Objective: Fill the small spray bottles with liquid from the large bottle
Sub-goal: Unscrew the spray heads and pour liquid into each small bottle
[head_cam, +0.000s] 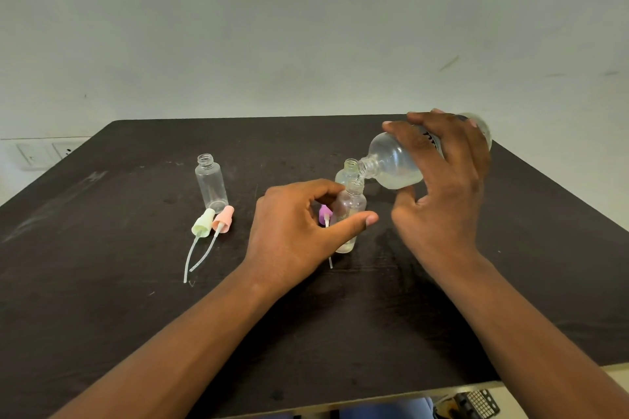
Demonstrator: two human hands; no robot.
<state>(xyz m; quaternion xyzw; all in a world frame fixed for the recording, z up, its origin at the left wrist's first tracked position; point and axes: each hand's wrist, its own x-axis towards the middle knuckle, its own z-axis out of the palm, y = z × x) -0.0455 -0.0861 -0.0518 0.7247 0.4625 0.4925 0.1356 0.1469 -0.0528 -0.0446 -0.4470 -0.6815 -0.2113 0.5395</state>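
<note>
My right hand (439,187) grips the big bottle (394,165), tipped nearly flat, mouth pointing left and touching the little bottle's (350,214) neck. That stands upright, loosely ringed by my left hand (299,235).

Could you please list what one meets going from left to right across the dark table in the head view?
Pale green spray cap → clear empty small bottle → pink spray cap → left hand → small clear bottle being filled → tilted large clear bottle → right hand.
</note>
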